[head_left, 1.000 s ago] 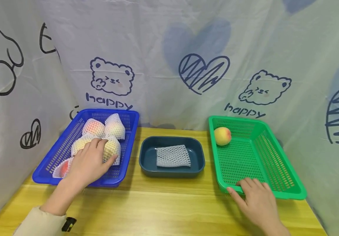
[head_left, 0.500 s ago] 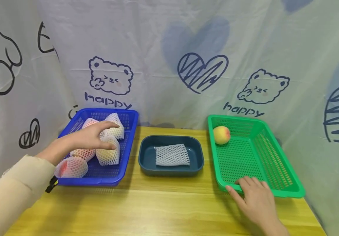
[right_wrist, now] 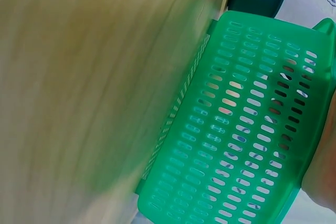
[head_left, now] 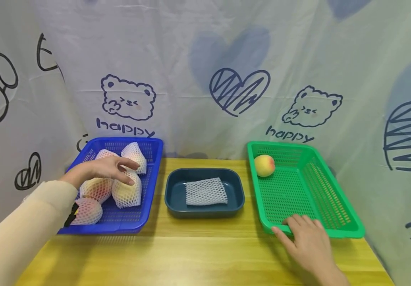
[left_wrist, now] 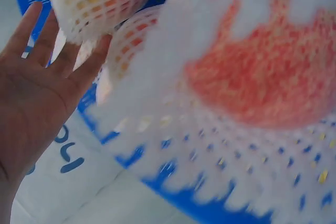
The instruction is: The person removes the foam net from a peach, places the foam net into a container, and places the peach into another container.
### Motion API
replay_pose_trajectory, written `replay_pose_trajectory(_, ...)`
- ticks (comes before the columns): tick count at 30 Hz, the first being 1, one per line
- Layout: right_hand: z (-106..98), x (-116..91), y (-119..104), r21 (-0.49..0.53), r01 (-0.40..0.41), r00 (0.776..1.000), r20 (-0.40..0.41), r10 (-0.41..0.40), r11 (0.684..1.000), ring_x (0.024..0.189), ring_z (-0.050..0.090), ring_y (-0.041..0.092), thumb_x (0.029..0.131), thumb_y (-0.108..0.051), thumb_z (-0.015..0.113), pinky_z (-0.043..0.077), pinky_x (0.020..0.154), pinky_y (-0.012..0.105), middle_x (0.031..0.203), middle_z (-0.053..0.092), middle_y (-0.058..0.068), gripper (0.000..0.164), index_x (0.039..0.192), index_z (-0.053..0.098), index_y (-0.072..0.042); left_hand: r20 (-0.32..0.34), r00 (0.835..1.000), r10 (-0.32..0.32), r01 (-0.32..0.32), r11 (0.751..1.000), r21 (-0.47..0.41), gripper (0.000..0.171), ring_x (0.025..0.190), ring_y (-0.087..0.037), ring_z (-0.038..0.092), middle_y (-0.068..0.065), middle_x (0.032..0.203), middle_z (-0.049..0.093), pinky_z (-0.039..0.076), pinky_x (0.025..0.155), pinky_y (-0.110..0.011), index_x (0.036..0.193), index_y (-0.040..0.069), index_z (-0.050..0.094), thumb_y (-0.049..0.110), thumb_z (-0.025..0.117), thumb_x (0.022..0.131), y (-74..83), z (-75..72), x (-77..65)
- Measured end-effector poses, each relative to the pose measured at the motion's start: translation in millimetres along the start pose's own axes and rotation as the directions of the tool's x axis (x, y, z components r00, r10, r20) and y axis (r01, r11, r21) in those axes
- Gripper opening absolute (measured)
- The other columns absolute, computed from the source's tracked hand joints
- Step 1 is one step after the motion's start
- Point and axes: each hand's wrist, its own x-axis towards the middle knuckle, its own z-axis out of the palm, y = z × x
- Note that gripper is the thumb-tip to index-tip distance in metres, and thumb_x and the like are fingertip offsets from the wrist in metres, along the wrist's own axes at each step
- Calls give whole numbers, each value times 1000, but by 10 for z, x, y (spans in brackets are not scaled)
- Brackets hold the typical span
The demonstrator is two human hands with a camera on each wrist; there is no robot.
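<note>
White-netted round peaches [head_left: 127, 195] sit in a blue plastic basket [head_left: 154, 176], the left hand [head_left: 107, 167] above them, fingers loose. Right of that basket, the right hand [head_left: 308, 242] grips a green plastic basket [head_left: 287, 194], maybe steadying it.

A pale cloth [head_left: 184, 115] hangs behind a yellowish wood-grain table [head_left: 176, 258] and along its sides. Dark line drawings cover it: two bears [head_left: 128, 99], each above the lettering "happy" [head_left: 124, 128], with a hatched heart [head_left: 240, 92] between them, overlapping a plain bluish heart [head_left: 228, 49].
</note>
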Motion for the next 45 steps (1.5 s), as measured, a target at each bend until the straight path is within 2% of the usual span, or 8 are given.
replay_pose_trajectory(4,-7,-8,11,3,2,1000,-8,-2,1000,88,62,21,97,-52,67,44,73,39,95,71,-3,35,95,73,-18,36,999,-11,11,1000,1,78,142,-50,41,-26,152,51,40,112,-64,150,-1,50,33,82,88,-36,57,48)
replay_pose_trajectory(8,-17,-11,18,5,4,1000,-12,-4,1000,88,62,21,97,-52,67,44,74,40,94,70,-3,35,95,73,-17,58,998,-24,23,999,24,77,144,-50,38,-25,153,49,36,113,-67,149,1,53,32,85,86,-7,95,96)
replay_pose_trajectory(15,-36,-27,26,-2,6,1000,-8,-6,1000,89,62,22,97,-51,67,45,75,41,95,71,-2,36,96,73,-16,119,988,-97,89,994,68,77,145,-55,29,-33,156,37,32,112,-72,146,10,59,28,91,79,25,171,182)
replay_pose_trajectory(23,-41,-42,17,0,17,1000,-15,-17,1000,87,62,21,97,-51,68,46,74,40,93,70,-3,35,95,73,-16,81,992,-94,92,995,28,66,141,-49,36,-30,152,43,34,112,-69,138,13,66,27,91,78,-81,234,174)
replay_pose_trajectory(33,-44,-55,20,7,16,1000,-10,-16,1000,88,63,22,98,-50,67,46,74,41,95,71,-1,36,96,73,-15,72,992,-104,102,994,25,59,131,-39,45,-25,146,50,40,110,-64,131,13,70,30,89,78,-42,213,213)
replay_pose_trajectory(38,-32,-43,20,9,9,1000,-4,-9,1000,88,62,21,98,-51,67,45,74,39,95,71,-2,36,96,74,-16,58,995,-83,81,996,32,55,122,-34,49,-23,142,54,44,107,-57,129,10,70,29,87,80,-7,195,239)
replay_pose_trajectory(45,-19,-12,11,7,-2,1000,7,2,1000,90,63,22,99,-52,64,44,74,39,96,71,-1,39,97,74,-15,32,999,-42,40,998,44,59,133,-39,47,-23,147,53,40,110,-63,134,7,67,33,84,83,79,102,242)
